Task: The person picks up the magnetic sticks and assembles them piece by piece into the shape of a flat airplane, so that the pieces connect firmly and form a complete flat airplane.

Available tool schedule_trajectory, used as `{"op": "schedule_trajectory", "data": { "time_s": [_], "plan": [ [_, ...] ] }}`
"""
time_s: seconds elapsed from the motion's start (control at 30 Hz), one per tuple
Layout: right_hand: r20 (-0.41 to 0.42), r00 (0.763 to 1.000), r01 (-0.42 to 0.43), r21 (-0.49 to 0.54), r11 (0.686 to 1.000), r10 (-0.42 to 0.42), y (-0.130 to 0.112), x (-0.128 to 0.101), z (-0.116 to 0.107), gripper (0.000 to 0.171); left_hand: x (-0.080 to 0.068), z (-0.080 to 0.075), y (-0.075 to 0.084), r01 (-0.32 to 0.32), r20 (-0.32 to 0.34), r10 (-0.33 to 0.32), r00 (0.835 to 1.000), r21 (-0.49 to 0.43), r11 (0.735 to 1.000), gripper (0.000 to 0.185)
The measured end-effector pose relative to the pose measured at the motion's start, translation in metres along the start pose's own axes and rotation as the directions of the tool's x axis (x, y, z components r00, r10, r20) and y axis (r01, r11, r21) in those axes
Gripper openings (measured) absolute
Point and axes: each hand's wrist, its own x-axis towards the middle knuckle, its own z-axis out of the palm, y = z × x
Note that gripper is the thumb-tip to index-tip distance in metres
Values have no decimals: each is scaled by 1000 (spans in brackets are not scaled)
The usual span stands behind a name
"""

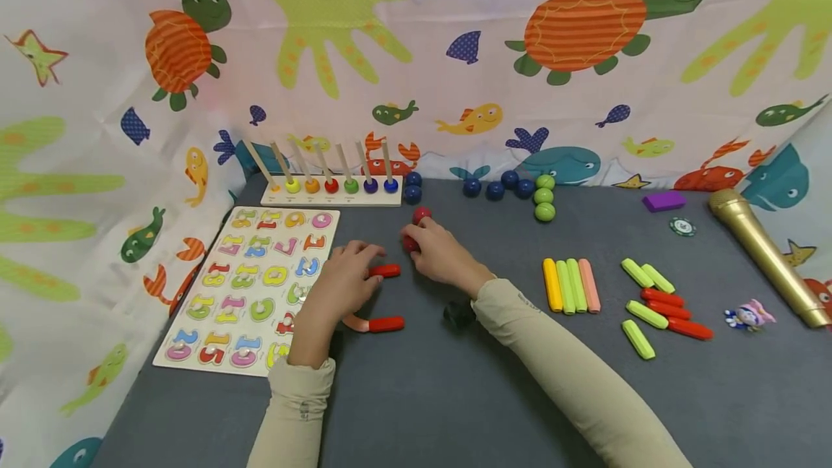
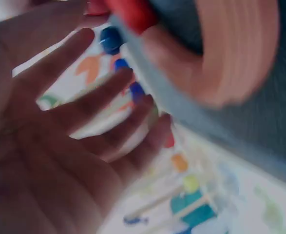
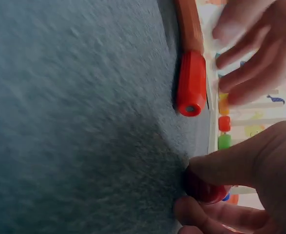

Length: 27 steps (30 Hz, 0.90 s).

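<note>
My right hand [image 1: 445, 251] pinches a dark red ball [image 3: 208, 189] between thumb and fingers, low over the grey table. Just behind it lies another red ball [image 1: 422, 214]. My left hand [image 1: 341, 279] hovers by the right edge of a number puzzle board [image 1: 250, 295], its fingers apart and holding nothing. Partly beneath that hand is a U-shaped pinkish thing [image 2: 230, 53] with red ends [image 1: 386, 323]; its bend is mostly hidden in the head view.
A peg stand [image 1: 331, 197] with coloured rings stands behind the board. Blue balls [image 1: 495, 191] and green balls [image 1: 544, 212] line the back. To the right lie coloured sticks [image 1: 572, 286], a gold microphone [image 1: 770, 258] and a small figure [image 1: 750, 315]. Something black [image 1: 458, 315] sits near my right wrist.
</note>
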Motion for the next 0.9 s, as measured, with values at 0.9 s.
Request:
{"op": "schedule_trajectory", "data": {
  "time_s": [0.9],
  "plan": [
    [17, 1000, 10, -202, 979, -7, 25, 5, -24, 35, -39, 22, 7, -223, 68, 218, 973, 67, 972, 21]
  ]
}}
